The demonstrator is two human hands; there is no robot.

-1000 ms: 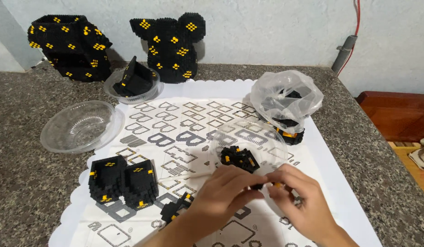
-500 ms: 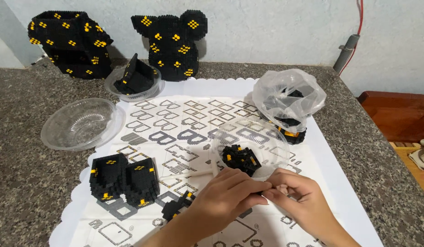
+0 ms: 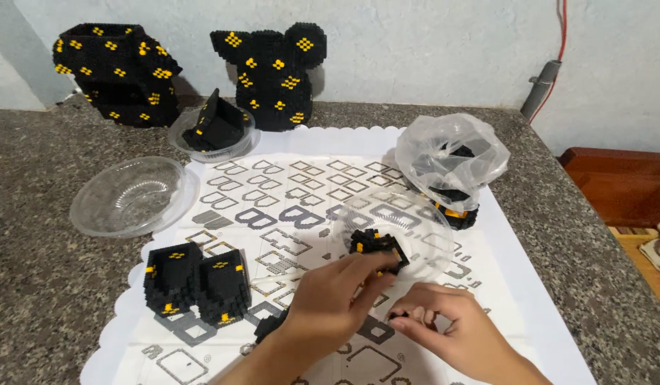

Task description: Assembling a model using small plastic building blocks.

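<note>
A small black and yellow block assembly (image 3: 376, 246) lies in a shallow clear bowl (image 3: 423, 221) on the printed instruction sheet (image 3: 294, 214). My left hand (image 3: 337, 299) reaches in from below, its fingertips gripping the assembly's near side. Just to the right of it, my right hand (image 3: 451, 324) rests low on the sheet with fingers curled, and a tiny black brick (image 3: 395, 314) is pinched at the fingertips. Another small black piece (image 3: 269, 326) peeks out beside my left wrist.
Two joined black cube sections (image 3: 194, 281) stand at the sheet's left. An empty clear bowl (image 3: 130, 196) sits further left, and a bowl with a black part (image 3: 216, 132) behind. Two large black models (image 3: 120, 71) (image 3: 273, 71) line the wall. A plastic bag of bricks (image 3: 451, 160) is at right.
My right hand has drawn back from my left hand and dropped slightly toward me. My left hand stays at the block assembly.
</note>
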